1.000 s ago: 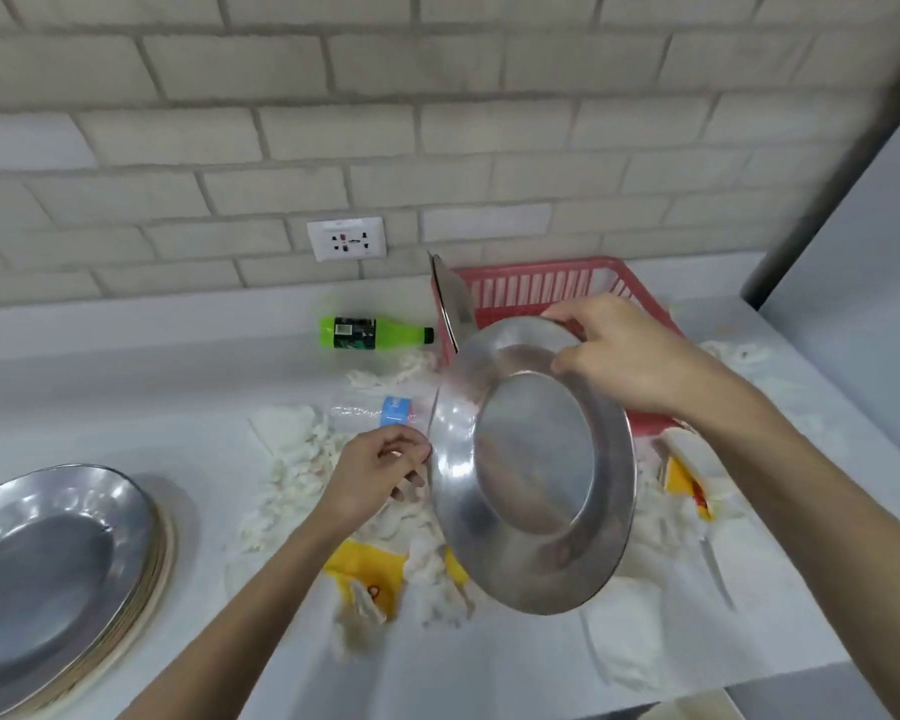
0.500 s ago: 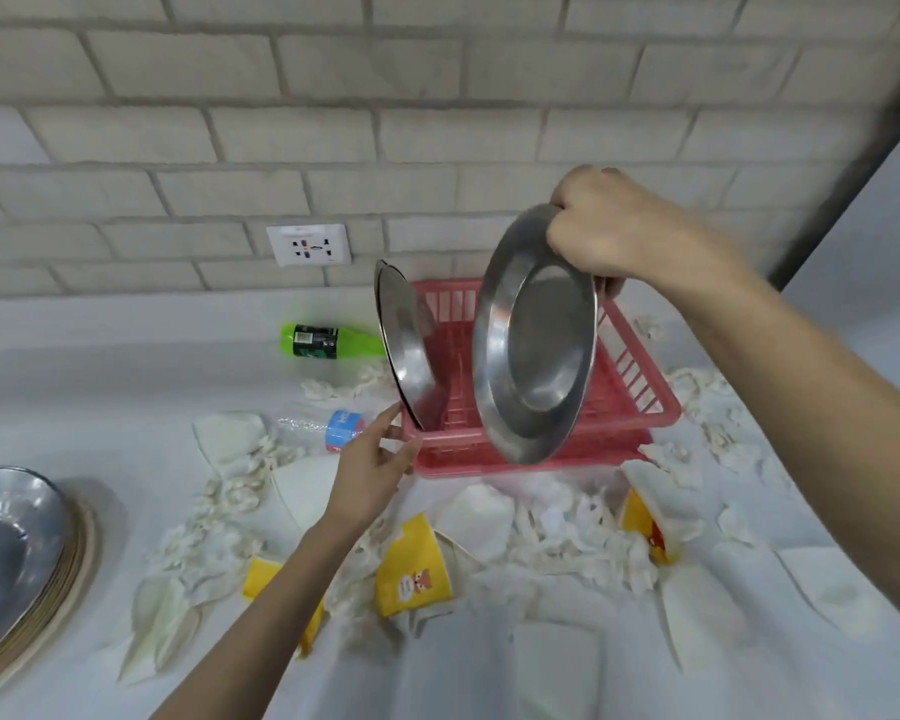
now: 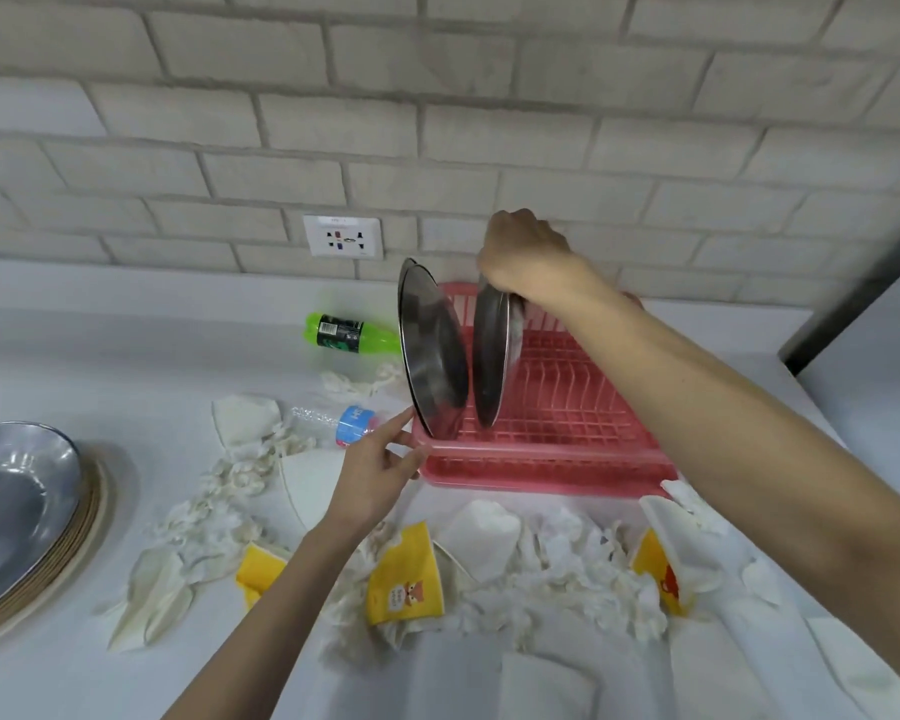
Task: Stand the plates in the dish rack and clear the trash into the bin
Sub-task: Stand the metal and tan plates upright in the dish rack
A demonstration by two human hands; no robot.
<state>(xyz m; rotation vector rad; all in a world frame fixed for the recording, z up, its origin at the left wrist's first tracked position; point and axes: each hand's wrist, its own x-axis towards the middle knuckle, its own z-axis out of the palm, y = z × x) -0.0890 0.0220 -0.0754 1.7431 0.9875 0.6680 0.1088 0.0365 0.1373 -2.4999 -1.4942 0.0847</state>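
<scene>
A pink dish rack (image 3: pixel 552 454) sits on the white counter against the brick wall. One steel plate (image 3: pixel 430 356) stands on edge at the rack's left end. My right hand (image 3: pixel 528 262) grips the top rim of a second steel plate (image 3: pixel 489 350), upright in the rack just right of the first. My left hand (image 3: pixel 380 467) rests with straight fingers on the rack's front left corner. A stack of steel plates (image 3: pixel 17 506) lies at the far left. Crumpled tissues (image 3: pixel 219 506), yellow paper cups (image 3: pixel 404 584) and torn white paper litter the counter.
A green bottle (image 3: pixel 349 332) lies behind the rack's left side and a clear bottle with a blue label (image 3: pixel 341 420) lies by my left hand. A wall socket (image 3: pixel 342 236) is above. A grey panel edge (image 3: pixel 853 324) borders the counter on the right.
My right hand carried the plate from over the litter up to the rack and lowered it upright beside the first plate. My left hand moved from the clear bottle to the rack's corner.
</scene>
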